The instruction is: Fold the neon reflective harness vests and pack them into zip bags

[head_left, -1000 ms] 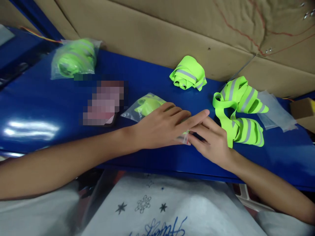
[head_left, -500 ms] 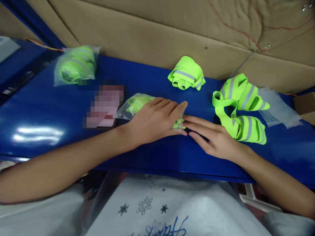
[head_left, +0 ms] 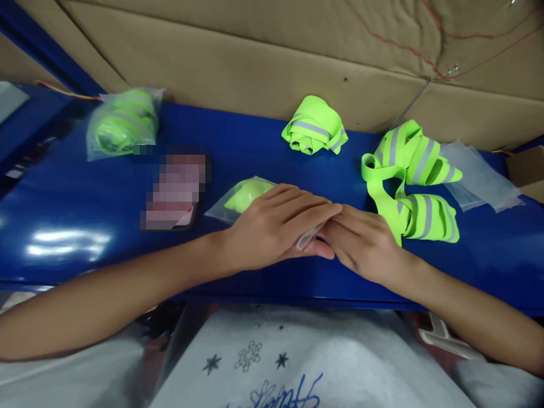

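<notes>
A clear plastic bag [head_left: 238, 198] with neon-yellow webbing inside lies on the blue table. My left hand [head_left: 276, 226] is laid over the bag and closed around its right end, where a bit of the zip edge shows between thumb and fingers. My right hand [head_left: 361, 241] meets it there, its fingertips tucked under the left fingers at the bag's mouth. What the right fingertips pinch is hidden. Just right of that hand sit loose neon-yellow straps [head_left: 425, 218] with grey reflective stripes.
Behind my hands lies a bundled neon strap [head_left: 314, 126]. A filled bag [head_left: 123, 124] and a blurred-out phone [head_left: 174, 192] are on the left. Flat plastic bags [head_left: 480, 175] lie at the right, near a cardboard box [head_left: 527, 173]. A brown cardboard wall [head_left: 212, 62] borders the back.
My right fingers have moved in under my left fingers, so the hands now overlap at the bag's end. The bag's neon contents there are now covered. The view has shifted slightly.
</notes>
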A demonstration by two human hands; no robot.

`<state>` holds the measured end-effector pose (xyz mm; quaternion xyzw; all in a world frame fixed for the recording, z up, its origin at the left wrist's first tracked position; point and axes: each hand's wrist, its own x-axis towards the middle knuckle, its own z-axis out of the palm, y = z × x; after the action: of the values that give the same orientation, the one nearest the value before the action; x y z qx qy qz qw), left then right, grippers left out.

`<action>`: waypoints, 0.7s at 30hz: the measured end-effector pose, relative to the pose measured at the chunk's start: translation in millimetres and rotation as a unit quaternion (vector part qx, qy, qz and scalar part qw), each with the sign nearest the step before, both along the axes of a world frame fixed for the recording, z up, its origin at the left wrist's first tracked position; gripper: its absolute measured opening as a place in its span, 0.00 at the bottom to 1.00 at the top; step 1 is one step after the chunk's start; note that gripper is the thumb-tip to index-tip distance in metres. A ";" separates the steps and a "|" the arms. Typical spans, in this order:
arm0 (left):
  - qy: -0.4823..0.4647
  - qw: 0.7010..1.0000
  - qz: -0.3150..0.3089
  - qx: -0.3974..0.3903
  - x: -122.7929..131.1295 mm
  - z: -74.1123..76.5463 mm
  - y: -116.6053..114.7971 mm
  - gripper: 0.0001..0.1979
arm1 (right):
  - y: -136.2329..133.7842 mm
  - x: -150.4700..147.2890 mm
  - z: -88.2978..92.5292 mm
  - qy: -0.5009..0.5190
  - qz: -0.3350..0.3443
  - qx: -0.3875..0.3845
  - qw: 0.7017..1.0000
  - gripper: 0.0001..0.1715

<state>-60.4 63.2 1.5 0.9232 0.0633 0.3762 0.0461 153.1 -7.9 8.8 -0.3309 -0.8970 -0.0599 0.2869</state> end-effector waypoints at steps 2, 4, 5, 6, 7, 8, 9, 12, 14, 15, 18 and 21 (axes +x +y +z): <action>-0.032 0.998 -0.033 -0.052 -0.5 6.5 -5.6 0.30 | -5.9 2.9 9.7 0.035 0.003 -0.009 0.999 0.09; -0.044 0.992 -0.050 -0.105 -1.6 12.2 -9.9 0.31 | -10.4 5.7 17.4 0.066 0.007 -0.011 0.998 0.08; -0.048 0.989 -0.052 -0.128 -2.5 14.3 -11.2 0.30 | -12.1 6.5 19.8 0.070 0.007 -0.004 0.998 0.09; -0.053 0.987 -0.050 -0.145 -3.4 15.7 -12.0 0.29 | -13.5 6.7 21.3 0.062 0.004 0.009 0.998 0.10; -0.060 0.984 -0.049 -0.158 -4.3 16.5 -12.3 0.29 | -14.7 6.2 22.0 0.043 -0.001 0.023 0.999 0.12; -0.070 0.983 -0.048 -0.161 -5.2 16.9 -12.4 0.28 | -15.9 4.9 22.1 0.017 -0.010 0.035 0.999 0.15; -0.078 0.983 -0.049 -0.160 -5.8 16.9 -12.4 0.27 | -17.0 3.1 21.7 -0.005 -0.022 0.044 0.999 0.18; -0.088 0.981 -0.062 -0.159 -6.7 17.0 -13.6 0.28 | -20.4 -4.0 19.9 -0.025 -0.049 0.047 0.997 0.16; -0.078 0.980 -0.060 -0.172 -7.1 18.4 -15.4 0.29 | -21.3 -7.6 19.6 -0.020 -0.052 0.048 0.997 0.08; -0.072 0.979 -0.052 -0.182 -7.6 19.6 -16.0 0.29 | -21.3 -8.5 19.7 -0.021 -0.052 0.050 0.997 0.06; -0.058 0.978 -0.033 -0.198 -9.9 23.5 -15.2 0.28 | -20.1 -7.7 20.7 -0.037 -0.039 0.068 0.996 0.12; -0.066 0.979 -0.059 -0.186 -11.5 24.0 -11.2 0.31 | -19.3 -5.9 19.6 -0.048 -0.027 0.080 0.995 0.18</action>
<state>-72.0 52.0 25.6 0.8737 0.0741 0.4145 0.2434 147.2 -27.2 28.4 -0.3279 -0.8926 -0.1552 0.2675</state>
